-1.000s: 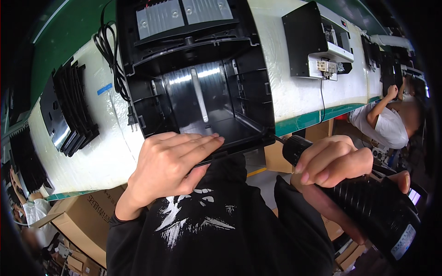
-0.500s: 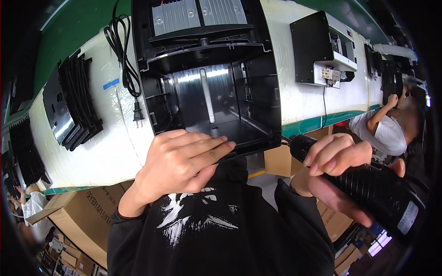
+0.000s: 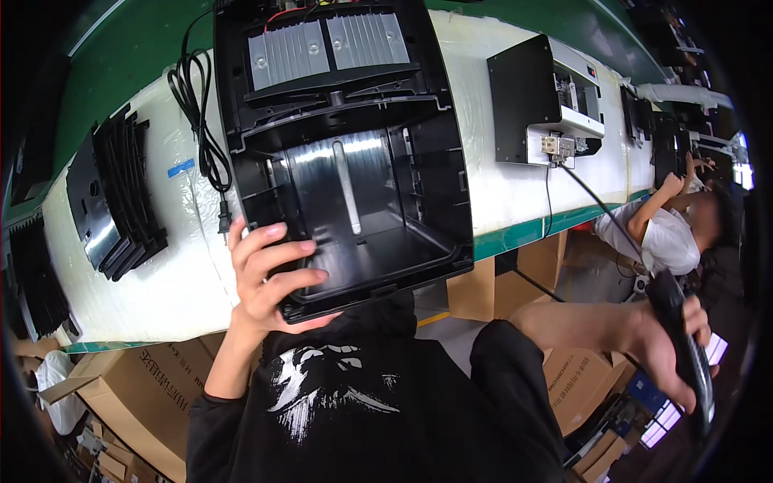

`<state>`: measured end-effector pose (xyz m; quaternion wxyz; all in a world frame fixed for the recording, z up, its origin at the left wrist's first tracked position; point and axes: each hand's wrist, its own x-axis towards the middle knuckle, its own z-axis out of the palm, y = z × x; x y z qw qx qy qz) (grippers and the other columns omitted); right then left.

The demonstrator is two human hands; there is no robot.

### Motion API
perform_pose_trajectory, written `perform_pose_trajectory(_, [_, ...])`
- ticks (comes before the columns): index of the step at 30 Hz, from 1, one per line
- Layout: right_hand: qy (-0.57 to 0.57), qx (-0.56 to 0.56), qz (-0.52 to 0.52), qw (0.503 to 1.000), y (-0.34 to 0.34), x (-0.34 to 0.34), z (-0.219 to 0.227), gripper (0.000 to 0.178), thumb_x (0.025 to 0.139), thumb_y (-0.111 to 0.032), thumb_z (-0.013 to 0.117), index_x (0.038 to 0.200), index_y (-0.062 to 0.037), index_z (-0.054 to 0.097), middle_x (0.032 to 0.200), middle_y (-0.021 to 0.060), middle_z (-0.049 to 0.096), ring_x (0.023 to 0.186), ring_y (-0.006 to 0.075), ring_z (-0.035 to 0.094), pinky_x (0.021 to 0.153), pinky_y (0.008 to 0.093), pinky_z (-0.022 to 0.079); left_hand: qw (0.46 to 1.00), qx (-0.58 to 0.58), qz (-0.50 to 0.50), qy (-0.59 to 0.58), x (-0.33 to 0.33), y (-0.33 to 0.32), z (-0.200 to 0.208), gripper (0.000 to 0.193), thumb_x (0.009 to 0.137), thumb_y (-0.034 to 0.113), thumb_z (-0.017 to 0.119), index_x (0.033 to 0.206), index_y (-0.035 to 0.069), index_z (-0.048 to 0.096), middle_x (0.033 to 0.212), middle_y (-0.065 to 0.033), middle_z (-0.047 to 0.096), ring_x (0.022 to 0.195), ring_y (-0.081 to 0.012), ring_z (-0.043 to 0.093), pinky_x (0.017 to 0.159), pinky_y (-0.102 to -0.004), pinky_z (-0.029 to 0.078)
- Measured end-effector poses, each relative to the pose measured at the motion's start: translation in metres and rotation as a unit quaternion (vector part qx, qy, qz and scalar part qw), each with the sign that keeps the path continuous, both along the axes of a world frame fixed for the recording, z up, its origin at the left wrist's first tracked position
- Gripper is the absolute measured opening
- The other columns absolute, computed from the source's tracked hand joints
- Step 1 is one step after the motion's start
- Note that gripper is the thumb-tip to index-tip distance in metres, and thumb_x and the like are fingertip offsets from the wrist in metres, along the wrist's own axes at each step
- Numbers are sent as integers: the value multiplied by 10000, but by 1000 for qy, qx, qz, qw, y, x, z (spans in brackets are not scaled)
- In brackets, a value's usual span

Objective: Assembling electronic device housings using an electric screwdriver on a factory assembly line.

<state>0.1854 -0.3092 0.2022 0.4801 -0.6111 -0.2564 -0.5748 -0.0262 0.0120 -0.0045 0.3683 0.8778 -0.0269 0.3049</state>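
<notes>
A black box-shaped appliance housing lies on the bench in front of me, its open cavity facing up. Two silver finned heat sinks sit in its far part, with a few wires beyond. My left hand grips the housing's near left corner, fingers over the rim into the cavity, the thumb side partly hidden underneath. Out at the right, away from the housing, my right hand is wrapped round a black electric screwdriver, held steeply. A dark line, cord or shaft, runs up-left from its upper end.
A coiled black power cord lies left of the housing. Farther left are stacked black panels and finned black parts. A black-and-white metal unit stands right. Cardboard boxes are below the bench; a co-worker is far right.
My left hand has gone from lying across the near rim to gripping the left corner. My right hand has swung outward, turning the screwdriver upright. The bench scene has shifted slightly left in view.
</notes>
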Motion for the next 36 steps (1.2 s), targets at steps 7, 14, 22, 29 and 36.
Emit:
perform_pose_trajectory(7, [82,80,279,953,-10,66,-48,897,780,-818,200,744,6,554,639,142,540,490,257,477,477,385,421,998,3,47,-51,15,-22,-10,338,625,451,758,739,203,559,973,9,607,1094,-247,469,1072,-507,168])
perform_pose_trajectory(14, [126,52,104,985,3,78,-64,879,787,-811,196,747,-2,538,628,124,528,469,258,476,489,378,438,996,31,50,-64,13,-23,-17,385,625,492,743,745,200,523,949,6,592,1075,-247,472,1069,-522,187])
perform_pose_trajectory(22, [312,45,339,886,7,141,-35,785,720,-787,399,784,-16,533,686,109,540,567,212,475,598,361,395,994,21,58,-84,17,-24,-18,394,615,511,734,754,217,512,947,25,599,1063,-224,470,1068,-518,181])
perform_pose_trajectory(29, [297,-77,176,935,104,151,-26,355,920,-331,392,969,19,420,665,160,528,513,251,517,490,357,464,993,8,68,-97,18,-23,-15,372,588,449,755,736,200,522,952,18,617,1049,-221,513,1046,-504,217])
perform_pose_trajectory(36, [362,-82,199,907,88,140,-41,406,921,-407,426,952,-2,437,664,133,528,519,220,511,458,319,434,992,-10,49,-114,21,-21,-18,327,562,399,756,637,180,525,938,4,632,1036,-220,548,1012,-513,243])
